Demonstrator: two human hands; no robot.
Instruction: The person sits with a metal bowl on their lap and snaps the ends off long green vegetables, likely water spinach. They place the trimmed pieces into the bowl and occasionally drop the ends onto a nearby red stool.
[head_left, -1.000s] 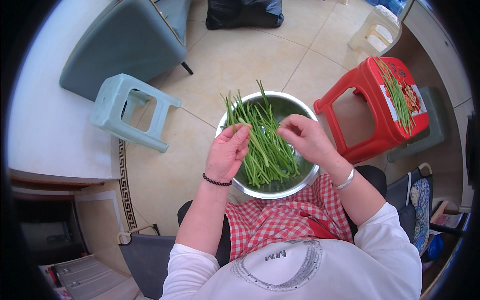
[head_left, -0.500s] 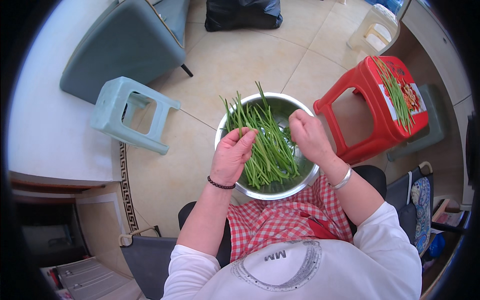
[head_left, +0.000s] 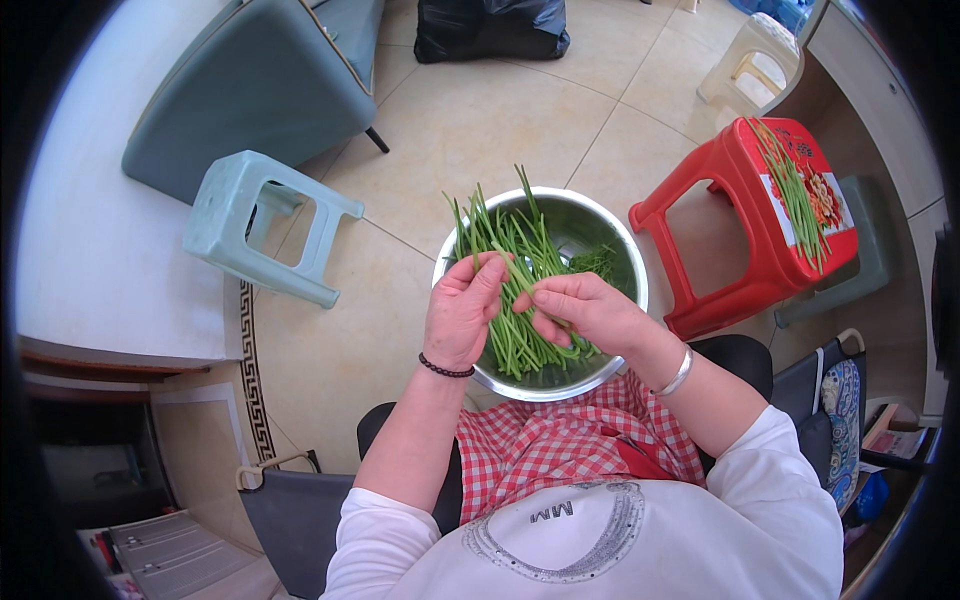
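A metal basin [head_left: 641,262] sits in front of my lap, holding a bundle of long, thin green vegetable stems [head_left: 520,348]. Over its left part, my left hand [head_left: 460,318] pinches a green stem [head_left: 514,270] between thumb and fingers. My right hand [head_left: 592,308] is closed, thumb and forefinger meeting on the lower end of that stem, just right of my left hand. Behind the right hand, a small heap of fine green bits [head_left: 597,262] lies against the basin's right side. Both hands partly hide the stems beneath them.
A red stool [head_left: 690,290] stands at the right with more green stems [head_left: 797,190] across its seat. At the left are a pale blue-green stool [head_left: 225,215] and a blue-grey armchair [head_left: 250,95]. A black plastic bag [head_left: 490,28] rests on the tiled floor beyond.
My right hand has come from the basin's right side, leftward and nearer to me, onto the stem. The fine green heap shows more fully. My left hand keeps its pinch.
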